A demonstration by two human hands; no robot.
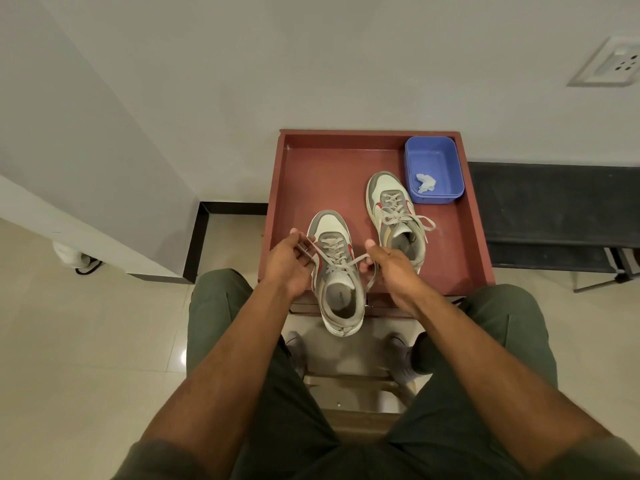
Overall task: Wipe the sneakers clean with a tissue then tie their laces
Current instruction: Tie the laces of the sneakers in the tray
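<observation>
At the far left of the frame, low on the pale glossy tiled floor (69, 341), a white rounded object (71, 255) sits at the foot of the grey-white wall; what it is cannot be told. Moving right, the left hand (289, 261) is curled and pinches a flat grey fabric lace end (308, 244) near the centre of the frame. That lace belongs to the nearer grey-and-cream low sneaker with a red side stripe (337, 275), whose heel overhangs the front edge of the reddish-brown wooden tray-topped table (311, 168). A small dark print shows on its grey insole, too blurred to read. The laces cross over the tongue, and the other lace end (370, 280) runs to the right hand (391, 268), which grips it with bent fingers and thumb raised. Right of centre stands the second matching sneaker (394, 216), apart from the first, with its laces already in a loose bow. Just beside its toe, in the tray's upper right corner, a blue rectangular plastic tub (434, 168) with rounded corners holds a crumpled white tissue (425, 182). At the upper right edge, a white wall socket plate (614, 64) is mounted on the wall.
</observation>
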